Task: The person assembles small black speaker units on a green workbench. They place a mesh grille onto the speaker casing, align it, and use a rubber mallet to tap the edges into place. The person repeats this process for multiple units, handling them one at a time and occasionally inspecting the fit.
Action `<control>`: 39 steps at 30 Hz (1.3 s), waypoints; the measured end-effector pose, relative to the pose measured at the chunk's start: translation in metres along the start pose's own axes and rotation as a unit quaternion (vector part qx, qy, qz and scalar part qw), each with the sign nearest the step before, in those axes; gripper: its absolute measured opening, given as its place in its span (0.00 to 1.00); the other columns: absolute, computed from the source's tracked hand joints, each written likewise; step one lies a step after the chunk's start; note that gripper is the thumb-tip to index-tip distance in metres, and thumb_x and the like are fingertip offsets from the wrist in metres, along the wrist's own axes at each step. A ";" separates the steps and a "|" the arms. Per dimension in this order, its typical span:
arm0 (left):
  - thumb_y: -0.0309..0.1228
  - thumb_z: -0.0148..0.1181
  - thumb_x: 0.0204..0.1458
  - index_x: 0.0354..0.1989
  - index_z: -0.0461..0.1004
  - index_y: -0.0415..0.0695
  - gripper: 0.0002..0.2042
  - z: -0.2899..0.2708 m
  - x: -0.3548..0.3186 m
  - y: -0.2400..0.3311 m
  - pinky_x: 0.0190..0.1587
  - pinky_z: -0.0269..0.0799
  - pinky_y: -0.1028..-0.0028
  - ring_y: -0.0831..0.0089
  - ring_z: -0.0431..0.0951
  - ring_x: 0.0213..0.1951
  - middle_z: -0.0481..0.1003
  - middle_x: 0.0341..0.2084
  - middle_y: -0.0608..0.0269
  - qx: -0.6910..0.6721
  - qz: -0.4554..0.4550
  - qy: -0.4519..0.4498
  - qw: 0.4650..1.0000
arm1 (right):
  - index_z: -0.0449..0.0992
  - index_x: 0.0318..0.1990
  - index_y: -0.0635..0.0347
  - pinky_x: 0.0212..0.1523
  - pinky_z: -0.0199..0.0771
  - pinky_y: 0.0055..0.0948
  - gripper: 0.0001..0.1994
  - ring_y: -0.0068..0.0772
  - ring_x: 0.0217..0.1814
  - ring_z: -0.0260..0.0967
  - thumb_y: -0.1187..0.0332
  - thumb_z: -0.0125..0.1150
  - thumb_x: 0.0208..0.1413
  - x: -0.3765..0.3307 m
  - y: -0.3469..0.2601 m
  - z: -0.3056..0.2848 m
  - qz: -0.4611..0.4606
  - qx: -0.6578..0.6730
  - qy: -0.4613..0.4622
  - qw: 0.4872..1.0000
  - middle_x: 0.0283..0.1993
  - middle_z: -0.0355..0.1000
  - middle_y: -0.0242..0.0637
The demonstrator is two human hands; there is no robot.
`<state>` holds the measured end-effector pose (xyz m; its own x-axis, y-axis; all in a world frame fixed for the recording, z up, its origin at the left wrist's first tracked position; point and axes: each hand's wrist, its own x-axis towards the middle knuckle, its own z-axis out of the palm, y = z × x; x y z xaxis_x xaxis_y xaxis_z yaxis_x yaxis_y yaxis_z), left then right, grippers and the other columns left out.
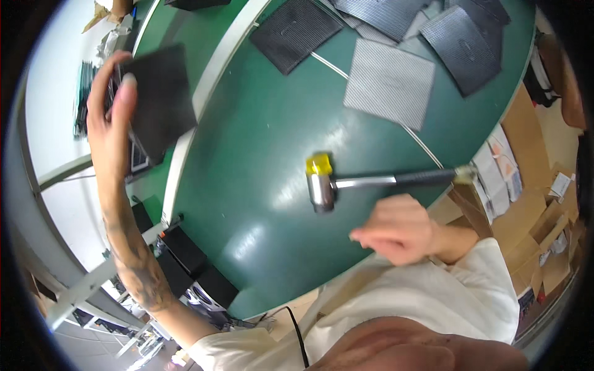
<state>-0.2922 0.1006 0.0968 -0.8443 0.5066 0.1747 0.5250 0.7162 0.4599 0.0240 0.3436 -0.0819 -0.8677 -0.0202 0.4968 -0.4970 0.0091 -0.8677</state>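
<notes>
At the far left my left hand grips a dark, flat-sided black box by its edge, thumb across the near side and the other fingers partly hidden. The box is held over a white rail along the green table. My right hand hovers by my chest, fingers curled in and thumb poking out, with nothing visible in it. Just beyond it lies a two-faced mallet with one yellow face, a metal head and a black grip. Its handle points right.
Several black ribbed square panels overlap at the table's far side, with a grey one nearer. Cardboard boxes crowd the right. Black boxes stand beyond the table's left edge. The white rail borders the table.
</notes>
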 end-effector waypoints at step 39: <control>0.34 0.57 0.68 0.73 0.65 0.47 0.25 0.055 -0.379 -0.001 0.42 0.68 0.79 0.80 0.69 0.36 0.70 0.35 0.66 -0.049 -0.107 0.065 0.991 | 0.71 0.64 0.65 0.54 0.77 0.40 0.29 0.49 0.52 0.77 0.55 0.65 0.60 0.095 0.000 -0.077 0.014 -0.546 -0.112 0.830 0.53 0.76 0.54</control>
<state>0.0334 -0.0660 -0.0175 -0.9449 0.2779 0.1729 0.3258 0.7472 0.5793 -0.0591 0.4184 -0.0331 -0.9160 -0.1891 0.3539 -0.2982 0.9109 -0.2851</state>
